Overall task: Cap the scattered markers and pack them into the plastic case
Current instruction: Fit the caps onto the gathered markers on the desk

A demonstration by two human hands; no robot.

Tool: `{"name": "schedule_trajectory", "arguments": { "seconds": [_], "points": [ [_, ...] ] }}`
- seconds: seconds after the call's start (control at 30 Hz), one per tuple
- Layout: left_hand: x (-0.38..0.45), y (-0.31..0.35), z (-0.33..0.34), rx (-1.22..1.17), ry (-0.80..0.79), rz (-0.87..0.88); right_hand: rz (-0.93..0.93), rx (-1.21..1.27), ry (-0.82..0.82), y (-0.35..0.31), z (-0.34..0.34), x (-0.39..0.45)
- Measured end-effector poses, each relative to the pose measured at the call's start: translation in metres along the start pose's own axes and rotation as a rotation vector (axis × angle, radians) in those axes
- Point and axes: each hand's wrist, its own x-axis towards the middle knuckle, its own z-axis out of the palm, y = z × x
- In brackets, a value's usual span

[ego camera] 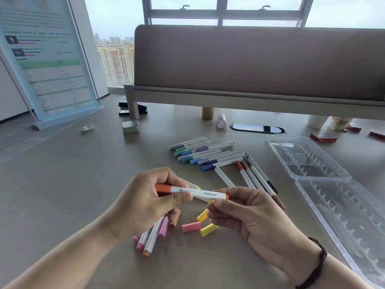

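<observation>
I hold an orange marker [193, 192] level between both hands. My left hand [143, 203] grips the end with the orange cap, and my right hand [248, 213] pinches the other end. Beneath my left hand lie pink and orange markers [153, 234]. Loose caps rest on the table below the marker: a pink cap [191, 226] and two yellow caps [208, 229]. A row of blue, green and purple markers [205, 153] lies farther back, with red and brown markers [256, 178] next to it. The clear plastic case [325, 178] lies open on the right, empty.
A grey sofa-like bench [258, 63] stands across the back of the table. A small metal tin [130, 127], a black stapler [133, 109], a sign stand [48, 63] and a red box [323, 137] sit at the far side.
</observation>
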Motion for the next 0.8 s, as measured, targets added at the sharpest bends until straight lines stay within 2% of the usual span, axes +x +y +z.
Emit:
{"name": "schedule_trajectory", "arguments": {
  "seconds": [0.33, 0.4, 0.57, 0.67, 0.8],
  "points": [
    [0.004, -0.001, -0.011, 0.100, -0.049, -0.009, -0.086, -0.094, -0.011, 0.002, 0.000, 0.000],
    [0.009, -0.003, -0.015, 0.106, 0.037, 0.007, -0.145, -0.103, 0.048, 0.000, -0.004, 0.001],
    [0.022, -0.014, -0.033, 0.122, 0.419, -0.025, -0.258, -0.161, 0.287, -0.007, -0.013, 0.006],
    [0.025, -0.024, -0.041, 0.179, 0.480, -0.074, -0.265, -0.227, 0.355, -0.007, -0.015, 0.009],
    [0.029, -0.031, -0.040, 0.272, 0.461, -0.151, -0.256, -0.196, 0.378, -0.008, -0.014, 0.009]
  ]
}}
